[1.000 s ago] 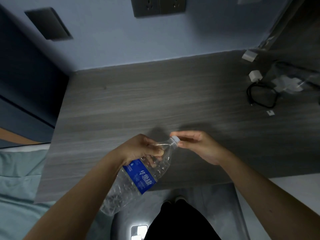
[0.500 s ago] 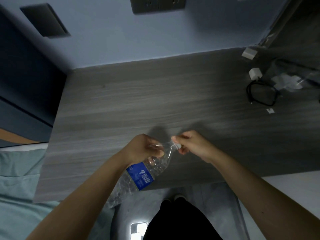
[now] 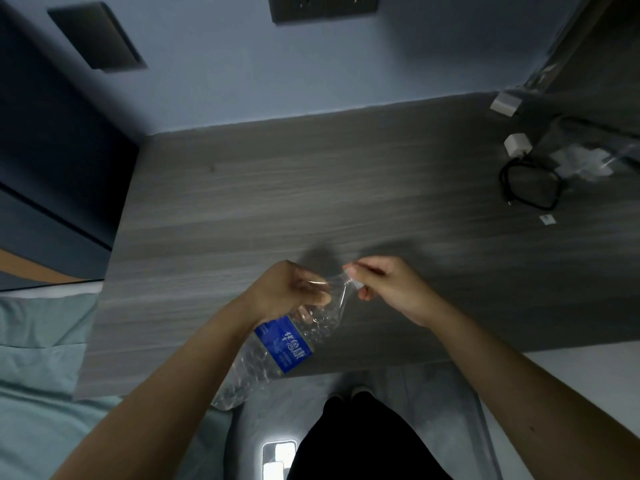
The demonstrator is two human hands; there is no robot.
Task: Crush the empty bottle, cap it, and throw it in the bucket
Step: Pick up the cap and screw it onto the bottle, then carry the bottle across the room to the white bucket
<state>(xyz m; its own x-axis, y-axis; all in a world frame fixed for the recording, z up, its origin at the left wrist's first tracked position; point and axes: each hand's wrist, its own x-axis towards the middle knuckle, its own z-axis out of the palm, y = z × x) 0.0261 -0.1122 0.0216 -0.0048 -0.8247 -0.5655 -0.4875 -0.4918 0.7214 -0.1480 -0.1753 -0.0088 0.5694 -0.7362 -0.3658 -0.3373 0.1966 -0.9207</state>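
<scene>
The clear bottle, blue-labelled and dented, is tilting above the surface near edge. The left hand is clenching its upper body; the right hand is pinching the white cap at its neck.

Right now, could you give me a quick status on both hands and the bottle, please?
Left hand gripping bottle near its neck. Right hand pinching cap at the mouth. Bottle held over desk edge; bucket not in view.

dim, bluish | soft hand shadows on desk | slight blur | wide-angle edge distortion
</scene>
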